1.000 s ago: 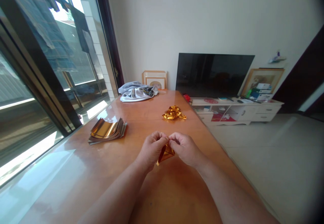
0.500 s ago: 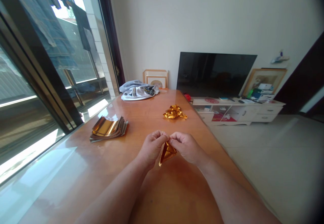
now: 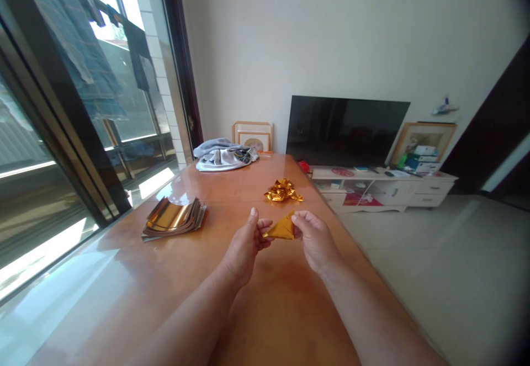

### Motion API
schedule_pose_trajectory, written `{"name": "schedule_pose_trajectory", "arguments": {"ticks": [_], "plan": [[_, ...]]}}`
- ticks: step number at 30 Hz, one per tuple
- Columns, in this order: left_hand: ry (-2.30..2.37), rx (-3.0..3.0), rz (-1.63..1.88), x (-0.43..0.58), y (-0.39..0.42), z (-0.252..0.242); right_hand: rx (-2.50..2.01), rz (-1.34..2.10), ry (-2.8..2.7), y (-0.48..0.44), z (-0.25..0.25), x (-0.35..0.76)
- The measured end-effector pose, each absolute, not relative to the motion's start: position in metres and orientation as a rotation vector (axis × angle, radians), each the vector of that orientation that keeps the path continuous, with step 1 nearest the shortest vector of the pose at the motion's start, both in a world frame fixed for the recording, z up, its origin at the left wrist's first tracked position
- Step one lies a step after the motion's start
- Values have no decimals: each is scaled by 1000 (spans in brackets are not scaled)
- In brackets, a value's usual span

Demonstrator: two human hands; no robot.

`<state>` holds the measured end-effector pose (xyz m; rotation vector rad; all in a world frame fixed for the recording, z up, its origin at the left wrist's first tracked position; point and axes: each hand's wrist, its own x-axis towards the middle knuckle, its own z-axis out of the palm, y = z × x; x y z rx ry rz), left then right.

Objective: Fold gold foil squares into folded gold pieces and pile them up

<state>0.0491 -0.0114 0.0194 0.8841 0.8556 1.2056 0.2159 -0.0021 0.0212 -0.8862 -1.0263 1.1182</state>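
A folded piece of gold foil paper, roughly triangular, is held above the wooden table. My right hand pinches its right corner between thumb and fingers. At its left tip is my left hand, thumb raised and fingers apart, with the fingertips beside or touching the paper. Beyond my hands lies a small heap of folded gold foil pieces. To the left rests a curved stack of gold foil sheets.
Grey cloth lies bunched at the table's far end, before some picture frames. A television stands on a white cabinet beyond the table's right edge. A glass sliding door runs along the left.
My left hand has let go of the pinched top and opened, thumb up. My right hand has turned the folded paper so its tip points left. The camera view has tilted up slightly.
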Motion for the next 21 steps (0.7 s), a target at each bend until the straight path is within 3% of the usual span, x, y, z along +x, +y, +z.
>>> {"name": "schedule_pose_trajectory", "arguments": {"ticks": [5, 16, 21], "plan": [[769, 963, 1102, 54, -17, 17, -882, 1056, -958, 5, 14, 216], [919, 1026, 1251, 51, -13, 15, -980, 1107, -1011, 2, 8, 211], [1099, 1220, 1284, 47, -13, 18, -1087, 686, -1087, 3, 11, 217]]}}
